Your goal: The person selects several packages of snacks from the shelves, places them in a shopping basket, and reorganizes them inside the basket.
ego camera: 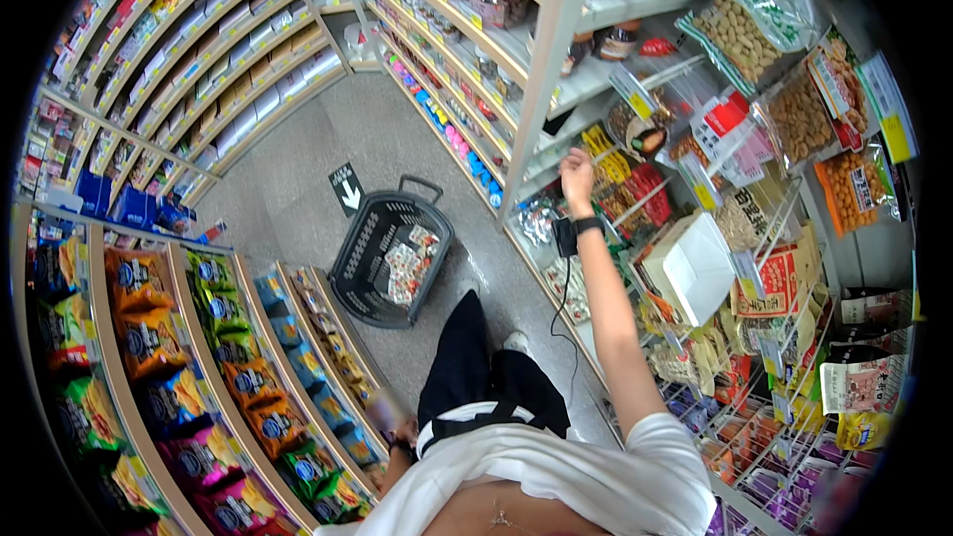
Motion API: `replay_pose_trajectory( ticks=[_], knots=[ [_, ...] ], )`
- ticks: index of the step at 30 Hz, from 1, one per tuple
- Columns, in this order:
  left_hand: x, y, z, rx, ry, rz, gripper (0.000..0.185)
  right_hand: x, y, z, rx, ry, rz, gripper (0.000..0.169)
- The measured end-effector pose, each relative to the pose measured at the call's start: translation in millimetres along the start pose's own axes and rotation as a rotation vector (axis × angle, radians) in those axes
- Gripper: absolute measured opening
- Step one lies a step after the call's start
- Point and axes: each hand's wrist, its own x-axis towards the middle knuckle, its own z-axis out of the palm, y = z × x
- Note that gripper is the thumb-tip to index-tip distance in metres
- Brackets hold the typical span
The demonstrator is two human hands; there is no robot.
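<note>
My right hand (577,180) reaches out over the shelf edge on the right, close to yellow snack packets (609,152). Its fingers are partly curled, and I see nothing held in them. A black wristband with a small black device (566,237) and a cable is on that wrist. Low by my left hip, my left hand (406,429) is mostly hidden. Beside it is a blurred small item (385,409); whether the hand grips it is unclear. Ahead of my feet, a dark grey shopping basket (357,257) stands on the floor with several white-and-red patterned packets (406,268) inside.
Shelves of chip bags (145,279) line the left side. On the right hang bags of peanuts (737,37), above a white open box (692,268) and a wire rack (782,372). A shelf upright (547,82) stands near my right hand. A floor sign (348,190) lies by the basket.
</note>
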Motion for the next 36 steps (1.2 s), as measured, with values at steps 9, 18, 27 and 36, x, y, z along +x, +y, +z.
replay_pose_trajectory(
  ticks=[9,18,27,36],
  knots=[
    [41,20,-69,-0.357,0.301,-0.049,0.022,98,62,103,-1.031,-0.235,0.225,0.066],
    [73,74,-125,-0.389,0.203,0.466,0.028,104,81,75,-0.73,-0.214,0.262,0.102],
    [119,162,-145,-0.548,0.082,-0.207,0.043,29,-49,17,-0.739,-0.188,-0.002,0.103],
    [159,204,-156,-0.533,0.085,-0.204,0.047,-57,-81,-5,-0.71,-0.007,-0.099,0.104]
  ],
)
